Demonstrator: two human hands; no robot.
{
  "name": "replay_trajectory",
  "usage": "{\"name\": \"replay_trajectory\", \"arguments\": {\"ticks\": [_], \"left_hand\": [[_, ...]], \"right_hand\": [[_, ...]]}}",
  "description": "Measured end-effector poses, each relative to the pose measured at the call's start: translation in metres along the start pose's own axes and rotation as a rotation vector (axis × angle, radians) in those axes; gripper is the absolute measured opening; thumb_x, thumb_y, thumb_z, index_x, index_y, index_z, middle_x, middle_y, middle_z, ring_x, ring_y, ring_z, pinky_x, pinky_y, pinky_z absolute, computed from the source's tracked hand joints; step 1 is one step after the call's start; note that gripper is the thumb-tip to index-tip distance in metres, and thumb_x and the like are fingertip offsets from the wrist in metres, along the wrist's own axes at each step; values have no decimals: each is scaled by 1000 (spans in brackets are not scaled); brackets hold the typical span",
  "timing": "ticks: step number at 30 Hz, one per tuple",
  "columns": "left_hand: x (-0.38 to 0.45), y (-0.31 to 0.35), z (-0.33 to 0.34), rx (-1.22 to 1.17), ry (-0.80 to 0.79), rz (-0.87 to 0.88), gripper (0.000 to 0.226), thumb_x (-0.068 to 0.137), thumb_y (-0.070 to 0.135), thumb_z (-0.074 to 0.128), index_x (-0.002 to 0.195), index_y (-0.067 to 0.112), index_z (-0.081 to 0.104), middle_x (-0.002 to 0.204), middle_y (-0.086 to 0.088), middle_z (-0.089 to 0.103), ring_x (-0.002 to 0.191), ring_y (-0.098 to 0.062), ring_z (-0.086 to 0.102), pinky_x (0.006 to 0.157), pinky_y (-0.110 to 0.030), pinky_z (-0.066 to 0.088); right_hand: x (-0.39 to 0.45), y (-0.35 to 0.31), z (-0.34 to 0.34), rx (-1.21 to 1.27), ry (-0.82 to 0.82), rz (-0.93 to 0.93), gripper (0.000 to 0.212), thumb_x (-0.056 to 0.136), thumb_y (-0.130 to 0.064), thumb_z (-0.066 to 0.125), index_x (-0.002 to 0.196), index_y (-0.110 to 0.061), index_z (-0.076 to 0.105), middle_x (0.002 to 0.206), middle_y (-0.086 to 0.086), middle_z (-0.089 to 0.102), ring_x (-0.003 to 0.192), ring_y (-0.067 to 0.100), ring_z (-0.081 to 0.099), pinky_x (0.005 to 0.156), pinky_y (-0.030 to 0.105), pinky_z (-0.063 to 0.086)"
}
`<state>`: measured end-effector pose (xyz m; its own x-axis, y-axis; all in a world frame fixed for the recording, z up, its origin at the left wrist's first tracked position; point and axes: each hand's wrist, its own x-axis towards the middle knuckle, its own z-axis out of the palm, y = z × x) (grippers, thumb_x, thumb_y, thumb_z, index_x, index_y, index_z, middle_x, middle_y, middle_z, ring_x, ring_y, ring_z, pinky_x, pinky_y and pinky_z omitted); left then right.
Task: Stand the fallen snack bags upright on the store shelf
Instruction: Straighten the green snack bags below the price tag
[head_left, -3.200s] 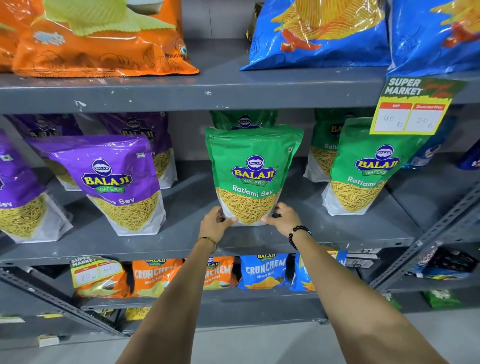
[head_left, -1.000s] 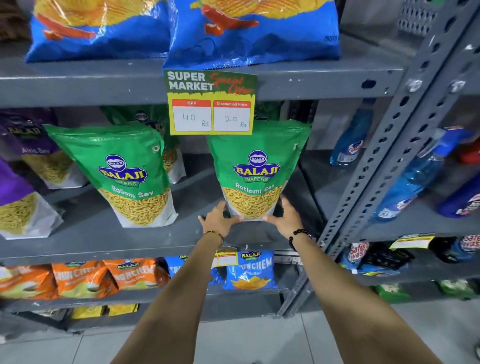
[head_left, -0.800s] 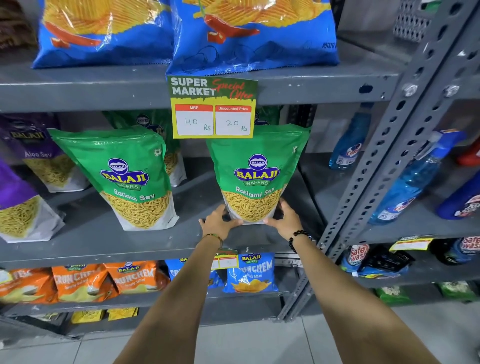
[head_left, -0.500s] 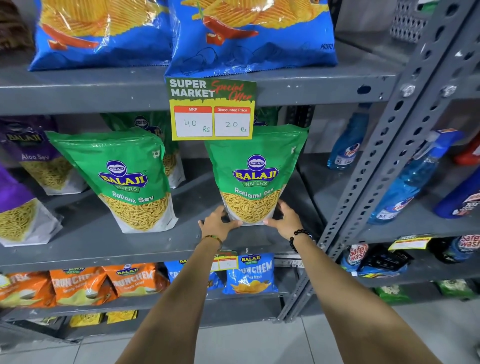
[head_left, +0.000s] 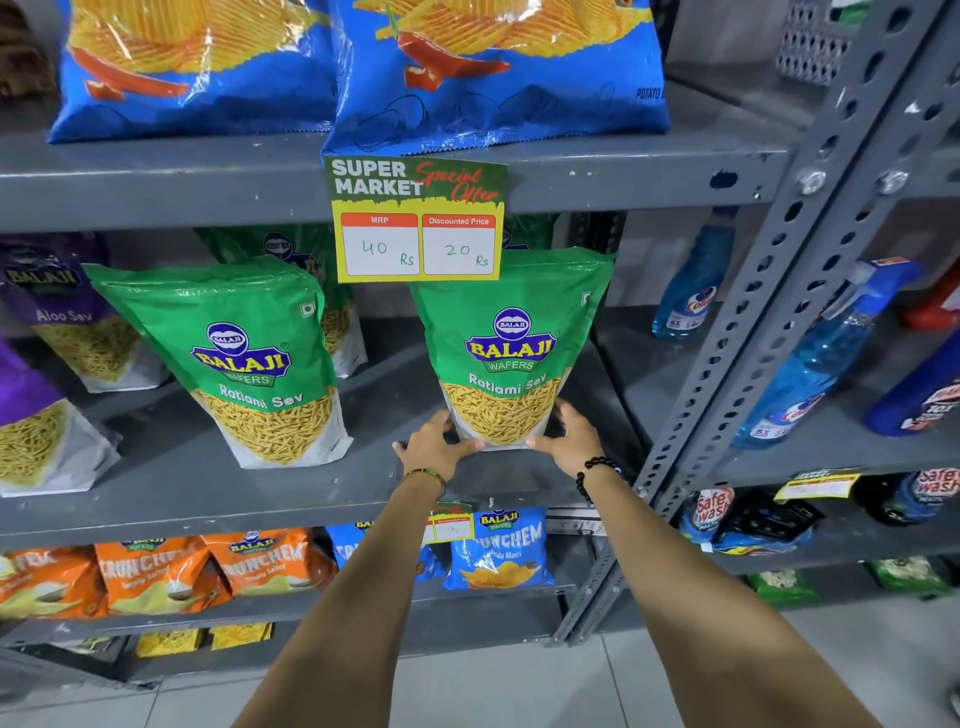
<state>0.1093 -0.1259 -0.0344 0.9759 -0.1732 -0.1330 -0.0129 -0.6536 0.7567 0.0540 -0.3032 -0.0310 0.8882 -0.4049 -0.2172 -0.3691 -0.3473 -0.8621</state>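
Both my hands are at the base of one green bag (head_left: 511, 343), which stands upright on the grey middle shelf (head_left: 171, 488). My left hand (head_left: 434, 447) cups its lower left corner, thumb across the front edge; my right hand (head_left: 569, 434) cups the lower right corner, fingers wrapped round the side. So it is gripped between the two at the bottom. Gold bangle on the left wrist, black bead bracelet on the right.

Bag front reads "BALAJI WAFERS" with "Ratlami Sev" beneath, over a clear window of yellow sev.

Left of my left hand: a second green Ratlami Sev bag (head_left: 244, 358), same print, standing and tilted a little, apart from the one I hold. Further left, purple bags (head_left: 57, 312), one reading "Aloo Sev".

Directly above my hands, hanging from the upper shelf edge: a price card (head_left: 418, 221), "SUPER MARKET", "Special Offer", boxes "MRP 40 Rs" and "Discounted Price 20 Rs". It overlaps the top of my bag. Above it, big blue chip bags (head_left: 498, 78), with "POTATO" cut off at the edge.

Below my wrists: a blue "BALAJI CRUNCHEM" pack (head_left: 498, 551), "Masala Masti" partly legible. Lower left, orange Crunchem packs (head_left: 265, 566), "Simply Salted".

Right of my right hand, past the perforated upright (head_left: 769, 322): blue spray bottles (head_left: 821, 364), label unreadable. Below them, packs marked "Safe wash" (head_left: 709, 512).
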Motion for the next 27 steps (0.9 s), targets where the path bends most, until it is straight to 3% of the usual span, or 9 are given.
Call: {"name": "replay_trajectory", "arguments": {"ticks": [11, 27], "left_hand": [[-1, 4, 2, 7, -8, -33, 45, 82, 35, 65, 122, 19, 52, 130, -6, 61, 127, -31, 48, 116, -60, 1], [4, 1, 6, 20, -10, -42, 49, 82, 37, 64, 126, 21, 50, 130, -6, 61, 128, -31, 46, 115, -62, 1]], "right_hand": [[0, -6, -2, -13, -8, 12, 77, 75, -9, 73, 141, -11, 35, 142, 12, 48, 132, 28, 43, 107, 39, 37], [1, -13, -4, -103, -32, 21, 65, 78, -12, 70, 136, -13, 41, 135, 11, 54, 125, 28, 50, 101, 38, 42]]}}
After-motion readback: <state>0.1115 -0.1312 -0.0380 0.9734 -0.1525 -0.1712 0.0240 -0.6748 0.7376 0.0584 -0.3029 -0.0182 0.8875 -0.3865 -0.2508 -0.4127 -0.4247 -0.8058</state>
